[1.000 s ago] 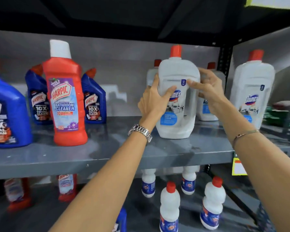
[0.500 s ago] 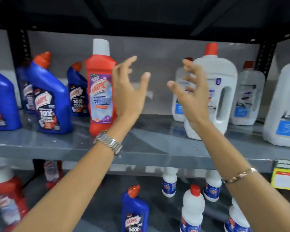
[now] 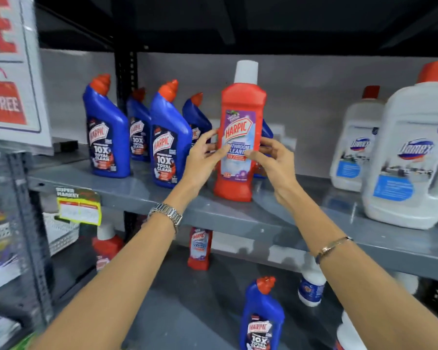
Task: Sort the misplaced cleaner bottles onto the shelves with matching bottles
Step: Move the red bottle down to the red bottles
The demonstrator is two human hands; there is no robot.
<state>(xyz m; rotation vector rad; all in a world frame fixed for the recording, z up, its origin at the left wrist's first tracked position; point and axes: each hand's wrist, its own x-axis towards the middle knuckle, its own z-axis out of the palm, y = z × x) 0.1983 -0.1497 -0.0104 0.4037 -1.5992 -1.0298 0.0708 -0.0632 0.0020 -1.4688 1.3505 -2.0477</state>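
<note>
Your left hand (image 3: 202, 157) and right hand (image 3: 271, 160) clamp the red bottle (image 3: 240, 147) between them because it stands misplaced among blue bottles (image 3: 170, 145) on the upper shelf (image 3: 238, 215)

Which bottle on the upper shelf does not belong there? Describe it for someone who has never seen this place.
Look at the grey upper shelf, between the blue bottles and the big white jugs. The misplaced one is the red bottle, between the left hand and right hand. It alone is red with a tall white cap.
</note>
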